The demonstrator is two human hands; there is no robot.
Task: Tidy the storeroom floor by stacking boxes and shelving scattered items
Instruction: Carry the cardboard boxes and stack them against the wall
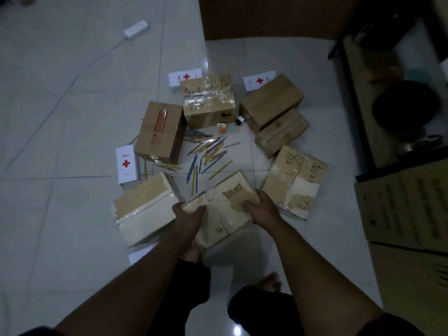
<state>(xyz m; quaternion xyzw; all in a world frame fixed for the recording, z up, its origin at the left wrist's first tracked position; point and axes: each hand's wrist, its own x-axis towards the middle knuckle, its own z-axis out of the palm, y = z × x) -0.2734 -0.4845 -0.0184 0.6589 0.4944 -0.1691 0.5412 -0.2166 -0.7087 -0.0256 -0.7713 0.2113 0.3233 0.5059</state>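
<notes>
Gripping the pale, tape-wrapped cardboard box (223,202) at the near centre of the floor, the left hand (191,213) curls over its left corner. The right hand (259,206) clamps its right edge, fingers wrapped on top. The box looks raised off the tiles (a judgement; its underside is hidden). A similar flat taped carton (145,209) lies just left of the left hand, so that is the nearer stacking spot. Thin coloured pencils (206,154) lie scattered farther off.

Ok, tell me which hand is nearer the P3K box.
Left. The left hand grips the carton right of and below the P3K box; the right hand grips its other side, farther off.
</notes>
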